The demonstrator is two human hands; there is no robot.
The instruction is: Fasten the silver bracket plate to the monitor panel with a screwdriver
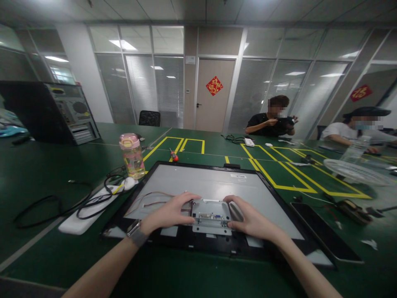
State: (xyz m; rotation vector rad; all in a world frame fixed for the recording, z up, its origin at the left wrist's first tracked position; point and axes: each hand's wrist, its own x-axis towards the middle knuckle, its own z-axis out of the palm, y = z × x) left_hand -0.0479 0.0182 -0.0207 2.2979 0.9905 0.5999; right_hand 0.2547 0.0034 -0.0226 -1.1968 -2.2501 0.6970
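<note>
Before me lies a monitor panel [198, 178], grey back up, in a black frame. Over its near edge is a metal housing [211, 208] with a row of video ports facing me. My left hand [173, 212], a watch on its wrist, grips the housing's left side between thumb and fingers. On the right side, my right hand [243, 217] grips it likewise. Thin wires [151, 198] run across the panel from near my left hand. Whether the housing rests on the panel or is slightly lifted, I cannot tell.
Left of the panel are a power strip [83, 213] with black cables and a pink-lidded bottle [132, 157]. A red screwdriver [174, 156] lies beyond. At right are a long black piece [325, 231] and a clear plastic tray [353, 170]. Two people sit across the table.
</note>
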